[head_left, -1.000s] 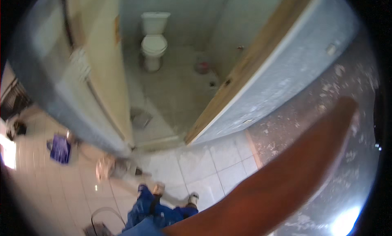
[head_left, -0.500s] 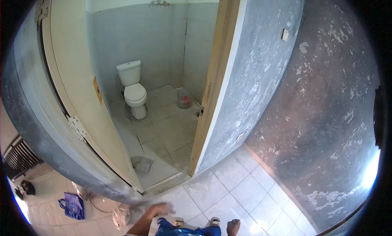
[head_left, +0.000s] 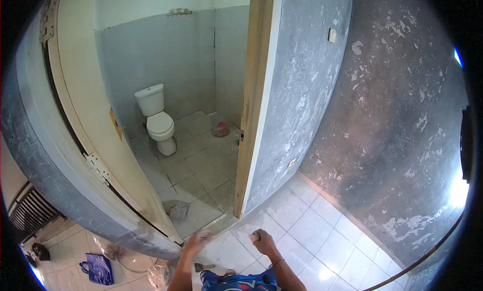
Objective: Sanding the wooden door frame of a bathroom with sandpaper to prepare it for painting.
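My left hand is raised in front of the bathroom doorway's threshold. Motion smears its fingers, so its grip does not show. To its right, my right hand hangs over the white floor tiles with its fingers curled in. Whatever it may hold is too small to make out. A small dark, flat thing with a brownish end shows beside my left forearm, its kind unclear. The cream door stands ajar on the left, and the wooden door frame rises on the right.
Inside stand a white toilet, a clear bag with something red and a greyish bundle. At lower left lie a blue bag and clear plastic bags. A peeling grey wall borders the right.
Both hands have risen; my right hand has come up and leftward from the lower edge, toward my left hand. The view has shifted slightly, and the dark flat thing now shows by my left forearm.
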A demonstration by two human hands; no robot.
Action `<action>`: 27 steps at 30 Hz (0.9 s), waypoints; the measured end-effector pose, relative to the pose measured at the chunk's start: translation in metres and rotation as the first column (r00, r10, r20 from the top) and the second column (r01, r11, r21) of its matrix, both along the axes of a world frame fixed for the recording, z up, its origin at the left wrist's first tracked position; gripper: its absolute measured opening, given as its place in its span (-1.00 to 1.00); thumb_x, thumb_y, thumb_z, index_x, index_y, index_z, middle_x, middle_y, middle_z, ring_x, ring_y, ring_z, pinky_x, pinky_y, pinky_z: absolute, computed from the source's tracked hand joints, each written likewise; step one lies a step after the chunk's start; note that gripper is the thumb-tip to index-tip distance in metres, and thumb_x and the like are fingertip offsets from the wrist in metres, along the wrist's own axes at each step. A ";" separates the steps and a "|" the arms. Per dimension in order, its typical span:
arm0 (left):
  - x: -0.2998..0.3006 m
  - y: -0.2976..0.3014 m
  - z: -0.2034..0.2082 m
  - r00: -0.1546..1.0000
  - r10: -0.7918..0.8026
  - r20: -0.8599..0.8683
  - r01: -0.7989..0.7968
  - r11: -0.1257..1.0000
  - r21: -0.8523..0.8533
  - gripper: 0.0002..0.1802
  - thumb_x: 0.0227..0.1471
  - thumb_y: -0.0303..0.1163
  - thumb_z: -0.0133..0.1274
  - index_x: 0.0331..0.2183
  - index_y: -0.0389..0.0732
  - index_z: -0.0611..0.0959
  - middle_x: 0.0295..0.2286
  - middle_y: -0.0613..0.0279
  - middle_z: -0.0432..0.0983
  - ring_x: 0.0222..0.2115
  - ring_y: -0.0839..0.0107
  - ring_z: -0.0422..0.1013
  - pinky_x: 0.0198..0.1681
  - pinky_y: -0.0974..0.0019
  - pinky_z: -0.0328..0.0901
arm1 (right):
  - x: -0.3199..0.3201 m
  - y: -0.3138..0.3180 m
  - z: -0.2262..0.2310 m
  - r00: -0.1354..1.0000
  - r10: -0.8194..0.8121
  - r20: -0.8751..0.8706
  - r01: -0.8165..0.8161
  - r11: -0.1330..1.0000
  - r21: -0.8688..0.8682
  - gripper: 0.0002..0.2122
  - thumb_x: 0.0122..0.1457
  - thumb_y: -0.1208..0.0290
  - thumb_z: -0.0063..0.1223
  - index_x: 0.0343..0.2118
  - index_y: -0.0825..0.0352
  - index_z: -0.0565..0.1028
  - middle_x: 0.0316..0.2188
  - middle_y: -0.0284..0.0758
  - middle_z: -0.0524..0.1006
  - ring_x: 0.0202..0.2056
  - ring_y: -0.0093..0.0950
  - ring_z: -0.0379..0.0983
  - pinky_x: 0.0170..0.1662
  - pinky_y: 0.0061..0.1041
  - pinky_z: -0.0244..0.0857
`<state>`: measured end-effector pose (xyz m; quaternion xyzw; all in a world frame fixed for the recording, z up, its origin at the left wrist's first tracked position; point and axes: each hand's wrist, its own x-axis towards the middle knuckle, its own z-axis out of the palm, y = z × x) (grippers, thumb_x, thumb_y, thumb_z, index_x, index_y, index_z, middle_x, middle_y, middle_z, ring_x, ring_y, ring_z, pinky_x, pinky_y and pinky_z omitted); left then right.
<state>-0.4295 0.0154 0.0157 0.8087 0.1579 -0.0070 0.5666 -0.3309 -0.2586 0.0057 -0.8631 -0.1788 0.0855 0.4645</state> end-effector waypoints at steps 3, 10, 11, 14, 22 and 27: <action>0.007 -0.050 0.010 0.983 -0.175 0.051 0.179 0.979 -0.095 -0.42 -0.10 -0.17 0.16 -0.06 -0.27 0.42 -0.22 0.07 0.48 -0.21 0.34 0.42 -0.16 0.35 0.29 | -0.018 0.016 0.027 0.998 0.059 -0.031 -0.058 0.997 0.051 -0.73 -0.13 0.46 0.19 -0.32 0.39 0.44 -0.52 -0.21 0.50 -0.44 -0.46 0.45 -0.36 -0.49 0.31; -0.001 -0.103 0.031 0.906 -0.420 0.047 0.422 0.906 -0.025 -0.48 -0.20 -0.15 0.24 -0.21 -0.26 0.51 -0.35 0.07 0.51 -0.33 0.35 0.44 -0.24 0.33 0.30 | -0.050 -0.008 0.030 0.926 0.136 -0.353 -0.070 0.978 0.195 -0.64 -0.24 0.37 0.35 -0.36 0.33 0.45 -0.57 -0.42 0.43 -0.49 -0.64 0.29 -0.38 -0.59 0.24; 0.001 -0.101 0.033 0.901 -0.433 0.029 0.434 0.900 -0.029 -0.48 -0.20 -0.15 0.24 -0.21 -0.26 0.51 -0.35 0.07 0.51 -0.33 0.35 0.44 -0.24 0.33 0.30 | -0.052 -0.012 0.024 0.948 0.095 -0.303 -0.054 0.989 0.141 -0.69 -0.25 0.39 0.35 -0.43 0.34 0.45 -0.62 -0.47 0.37 -0.54 -0.65 0.22 -0.45 -0.61 0.18; 0.003 -0.094 0.051 0.805 -0.583 -0.107 0.591 0.804 0.067 -0.61 -0.22 -0.21 0.24 -0.37 -0.26 0.54 -0.51 0.04 0.50 -0.50 0.31 0.41 -0.37 0.31 0.29 | -0.055 -0.008 0.050 0.975 0.079 -0.210 -0.047 0.987 0.154 -0.71 -0.23 0.37 0.34 -0.57 0.35 0.38 -0.69 -0.49 0.27 -0.58 -0.66 0.14 -0.54 -0.59 0.07; -0.001 -0.087 0.061 0.891 -0.429 0.146 0.453 0.853 -0.260 -0.65 0.00 -0.18 0.05 -0.32 -0.31 0.58 -0.49 0.21 0.51 -0.46 0.52 0.34 -0.36 0.39 0.25 | -0.066 0.007 0.118 0.950 0.139 -0.279 -0.019 0.919 0.394 -0.81 -0.02 0.45 0.15 -0.38 0.41 0.42 -0.60 -0.40 0.41 -0.53 -0.65 0.29 -0.45 -0.60 0.23; -0.012 -0.098 0.050 0.990 -0.141 0.013 0.132 0.888 -0.440 -0.59 0.08 -0.18 -0.06 -0.26 -0.37 0.58 -0.42 0.33 0.50 -0.41 0.59 0.33 -0.30 0.45 0.25 | -0.070 0.011 0.099 0.985 0.137 -0.108 -0.068 0.871 0.487 -0.86 0.03 0.56 0.06 -0.31 0.42 0.50 -0.43 -0.24 0.51 -0.43 -0.51 0.45 -0.37 -0.56 0.35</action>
